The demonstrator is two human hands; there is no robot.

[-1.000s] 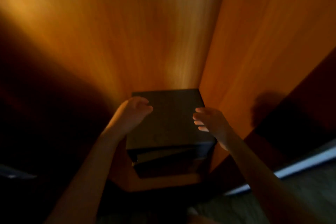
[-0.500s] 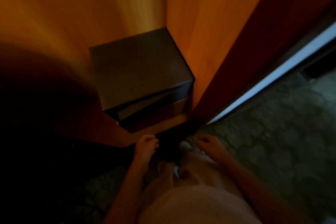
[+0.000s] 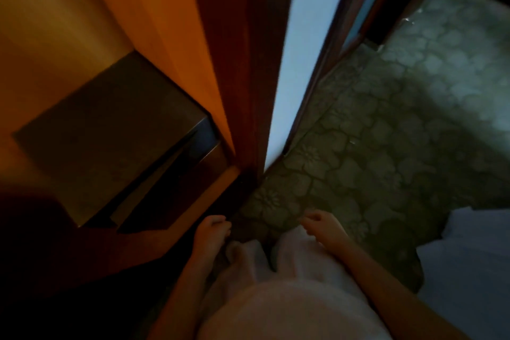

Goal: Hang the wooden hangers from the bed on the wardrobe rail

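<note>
No wooden hanger and no wardrobe rail appear in this dim, blurred head view. My left hand hangs low at my side by the wardrobe's front edge, fingers loosely curled, nothing in it. My right hand hangs on the other side of my body over the patterned floor, fingers also loosely curled and empty. The orange wooden wardrobe interior fills the upper left. A corner of the white bed shows at the lower right.
A dark box-like safe sits on the wardrobe floor in its right corner. The reddish wardrobe side panel and a pale wall strip stand ahead. Green flower-patterned carpet spreads to the right.
Both hands dropped from in front of the dark box down to my sides. The view swung right and down, away from the wardrobe interior, bringing the carpet and bed corner into sight.
</note>
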